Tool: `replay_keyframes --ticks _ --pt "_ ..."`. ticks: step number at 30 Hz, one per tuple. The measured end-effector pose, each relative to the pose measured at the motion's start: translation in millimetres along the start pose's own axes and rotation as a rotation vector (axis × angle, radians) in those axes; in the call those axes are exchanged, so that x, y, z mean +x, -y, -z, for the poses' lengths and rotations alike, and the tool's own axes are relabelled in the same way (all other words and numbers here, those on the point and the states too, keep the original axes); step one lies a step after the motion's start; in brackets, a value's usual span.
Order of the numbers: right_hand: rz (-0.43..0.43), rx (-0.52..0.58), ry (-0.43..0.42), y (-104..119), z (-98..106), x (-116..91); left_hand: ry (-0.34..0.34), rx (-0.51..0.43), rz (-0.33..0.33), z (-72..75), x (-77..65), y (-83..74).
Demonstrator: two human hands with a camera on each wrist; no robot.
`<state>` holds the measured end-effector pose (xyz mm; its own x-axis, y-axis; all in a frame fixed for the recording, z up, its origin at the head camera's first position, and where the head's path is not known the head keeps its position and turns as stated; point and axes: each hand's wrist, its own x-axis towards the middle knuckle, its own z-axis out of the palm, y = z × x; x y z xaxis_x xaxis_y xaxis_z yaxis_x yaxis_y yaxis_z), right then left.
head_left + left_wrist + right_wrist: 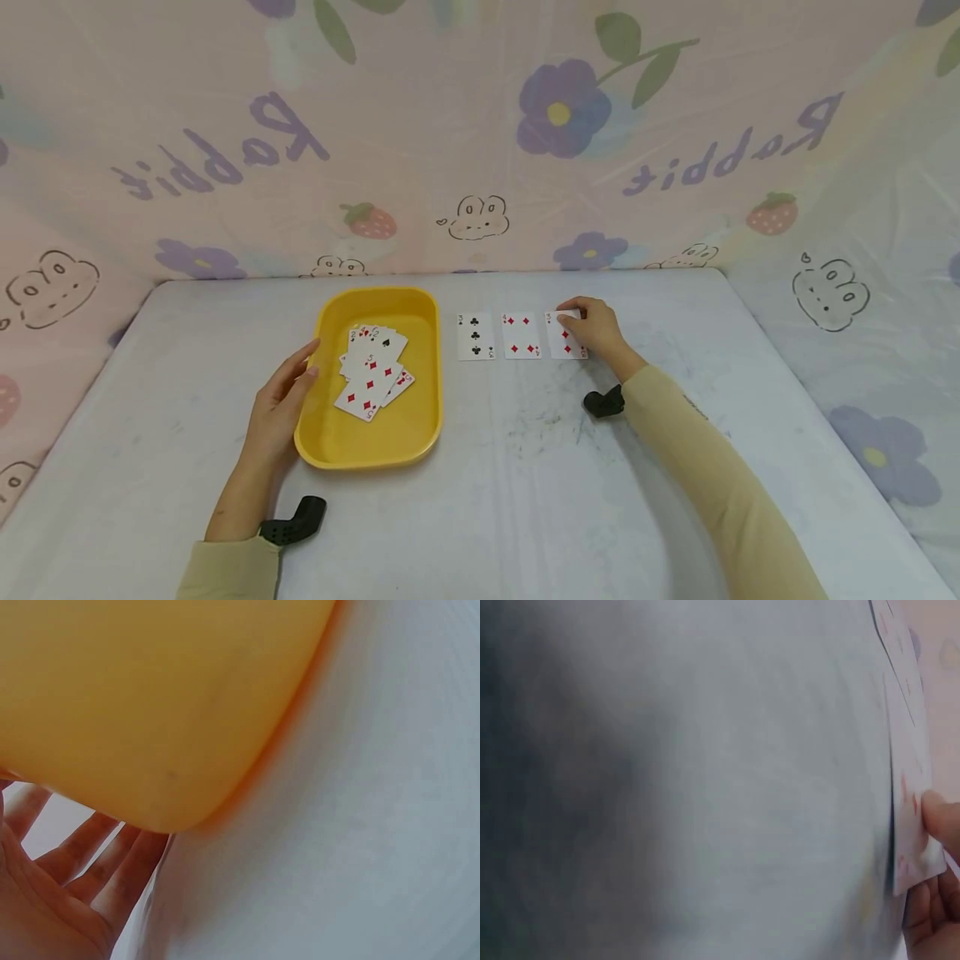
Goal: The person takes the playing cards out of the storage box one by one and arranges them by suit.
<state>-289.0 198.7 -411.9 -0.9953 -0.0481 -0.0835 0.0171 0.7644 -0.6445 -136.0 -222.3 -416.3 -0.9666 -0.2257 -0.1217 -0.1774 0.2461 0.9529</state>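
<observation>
My right hand pinches the three of diamonds by its upper right part, thumb on its face, fingers beneath in the right wrist view. This card is rightmost in a row with the four of diamonds and three of clubs. To the left stands a yellow tray with several overlapping face-up cards inside, the five of diamonds on top. My left hand rests against the tray's left rim. Its fingers stretch straight along the outside in the left wrist view, their tips hidden by the tray.
A white cloth covers the table, with grey smudges in front of the card row. Behind it hangs a patterned curtain, which continues down both sides. Black straps with protruding pieces sit on both wrists.
</observation>
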Motion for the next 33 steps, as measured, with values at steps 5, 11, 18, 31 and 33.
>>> replay_keyframes --ticks 5,11,18,31,33 --pt "0.002 -0.004 -0.019 -1.3 -0.3 1.0 0.0 -0.007 0.004 -0.4 0.0 0.0" --pt "0.027 -0.009 -0.047 -2.6 -0.6 1.5 -0.003 -0.004 0.003 -0.3 0.0 -0.4" --pt "0.039 -0.007 -0.066 -4.5 -2.5 2.0 0.0 -0.002 0.01 0.1 0.5 0.7" --pt "0.001 0.051 -0.055 7.9 4.4 -2.8 -0.001 -0.005 0.023 -0.2 -0.5 -0.3" --pt "-0.013 0.067 -0.051 11.4 5.3 -4.5 -0.002 0.008 0.021 0.3 -0.9 -1.1"
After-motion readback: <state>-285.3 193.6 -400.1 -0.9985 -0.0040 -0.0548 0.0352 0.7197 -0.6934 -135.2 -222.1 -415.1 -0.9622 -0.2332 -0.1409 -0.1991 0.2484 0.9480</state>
